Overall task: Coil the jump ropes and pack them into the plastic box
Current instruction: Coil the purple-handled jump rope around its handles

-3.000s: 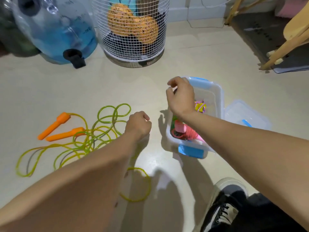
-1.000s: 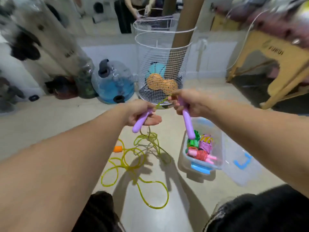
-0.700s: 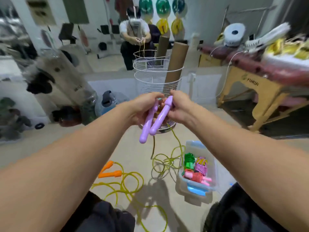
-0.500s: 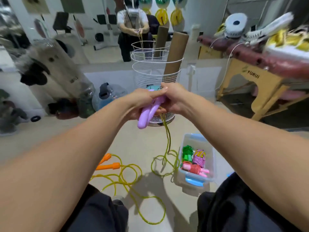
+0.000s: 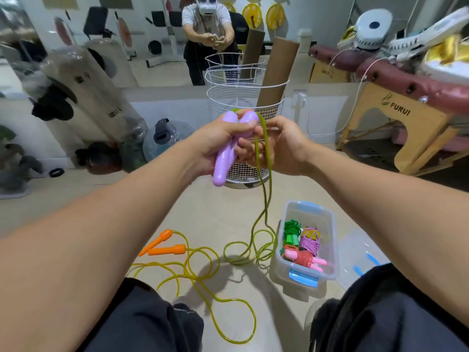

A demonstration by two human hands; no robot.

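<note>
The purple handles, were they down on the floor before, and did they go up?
Cannot tell where they started; three seconds ago they were not in view. In the last second the purple handles went from apart to side by side, gripped by the left hand, before the wire basket.

You grip smooth, glossy purple plastic handles [image 5: 226,146]; the green cord [image 5: 265,189] looks translucent and shiny. At lower right the plastic box [image 5: 330,240] is clear. The white basket [image 5: 243,97] at upper centre is wire mesh; the floor [image 5: 76,196] has a dull sheen.
</note>
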